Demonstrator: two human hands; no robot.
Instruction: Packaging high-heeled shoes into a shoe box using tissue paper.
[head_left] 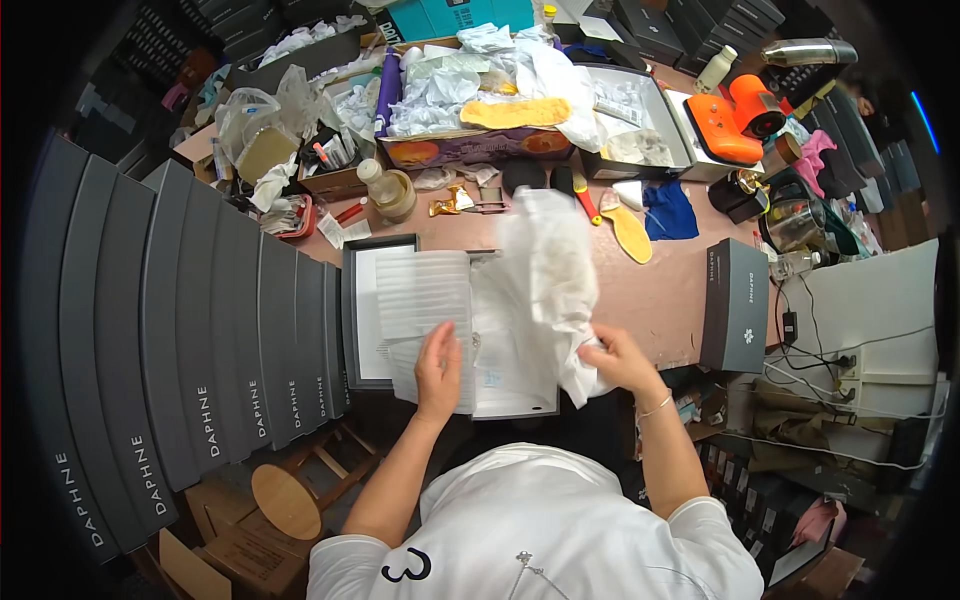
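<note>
My right hand [622, 358] grips the lower end of a crumpled white wrapping sheet [563, 290], which hangs over an open shoe box and is smeared by motion at its top. Whether it is paper or cloth, and whether anything is inside it, I cannot tell. My left hand [437, 370] has its fingers stretched out over a translucent ribbed foam sheet [422, 285] lying across the box; I cannot tell if it presses on it. The grey open box [367, 384] sits at the table's near edge, with more white wrapping [510, 355] in it.
Grey shoe boxes [180, 330] are stacked high on the left. A closed grey box [735, 305] stands at right. Behind lie a yellow insole [630, 235], a blue cloth [671, 211], a brush [586, 197], a jar [393, 196] and a carton [480, 151] heaped with crumpled paper.
</note>
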